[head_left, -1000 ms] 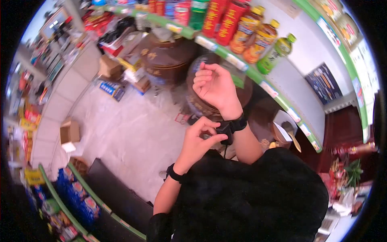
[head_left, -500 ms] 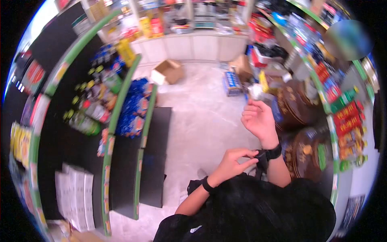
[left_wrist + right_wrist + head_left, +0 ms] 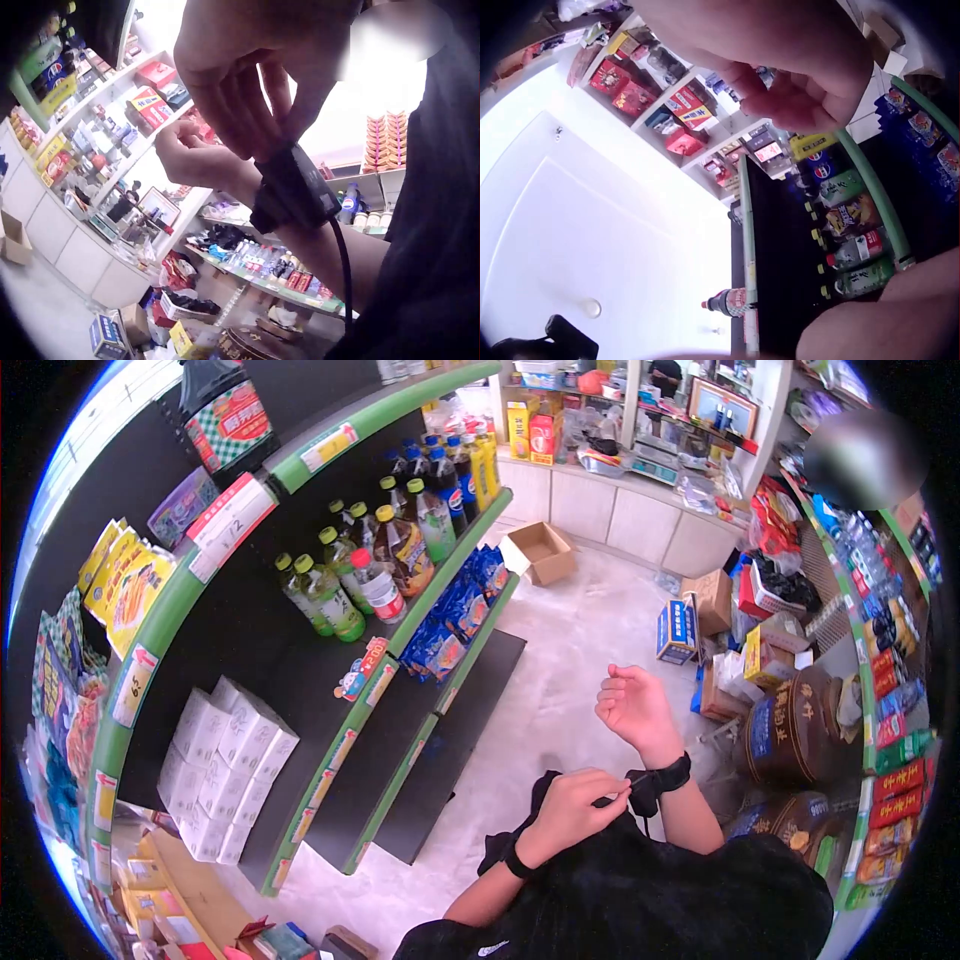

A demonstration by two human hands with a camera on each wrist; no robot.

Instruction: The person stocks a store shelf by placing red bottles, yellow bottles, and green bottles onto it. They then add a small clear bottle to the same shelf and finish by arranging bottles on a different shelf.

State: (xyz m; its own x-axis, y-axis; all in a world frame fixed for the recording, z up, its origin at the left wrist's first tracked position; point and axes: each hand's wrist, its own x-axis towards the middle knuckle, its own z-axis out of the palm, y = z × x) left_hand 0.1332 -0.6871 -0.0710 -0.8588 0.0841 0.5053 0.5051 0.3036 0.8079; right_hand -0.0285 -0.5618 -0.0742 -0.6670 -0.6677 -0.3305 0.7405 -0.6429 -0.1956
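Observation:
In the head view my left hand (image 3: 572, 812) pinches the edge of a small black wrist camera (image 3: 645, 792) strapped to my right wrist. The left wrist view shows its fingertips at the end of that box, with a cable (image 3: 345, 262) running down from it. My right hand (image 3: 638, 710) is raised palm-in above the floor, fingers loosely curled around nothing. In the right wrist view this right hand (image 3: 780, 67) hangs near the top, its fingers bent. A black band (image 3: 515, 857) circles my left wrist.
A shelf (image 3: 300, 760) on the left bears drink bottles (image 3: 330, 600), white boxes (image 3: 225, 760) and blue packets (image 3: 450, 625). Large brown jars (image 3: 800, 730) stand at right under another shelf. An open carton (image 3: 540, 552) and a blue box (image 3: 677, 632) sit on the floor.
The head view has swung from the right-hand shelf and jars toward the left shelf. My left hand stays at the wrist camera, and the right hand remains raised.

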